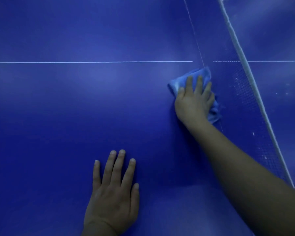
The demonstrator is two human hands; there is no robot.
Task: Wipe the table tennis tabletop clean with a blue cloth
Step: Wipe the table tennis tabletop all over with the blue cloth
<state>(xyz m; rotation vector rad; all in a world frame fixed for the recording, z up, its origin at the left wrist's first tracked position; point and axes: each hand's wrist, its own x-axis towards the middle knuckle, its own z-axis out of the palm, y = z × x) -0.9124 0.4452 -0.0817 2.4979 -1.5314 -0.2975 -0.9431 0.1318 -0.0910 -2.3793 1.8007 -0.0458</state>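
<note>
Beside the net [245, 68], the right hand [193, 101] presses straight fingers on the blue cloth [197, 74]; the left hand [112, 195] lies flat, fingers spread, on the tabletop [58, 108]

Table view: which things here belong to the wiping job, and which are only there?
Job:
cloth, under the right hand
tabletop
left hand, flat on the tabletop

Only there:
net
white line
</note>
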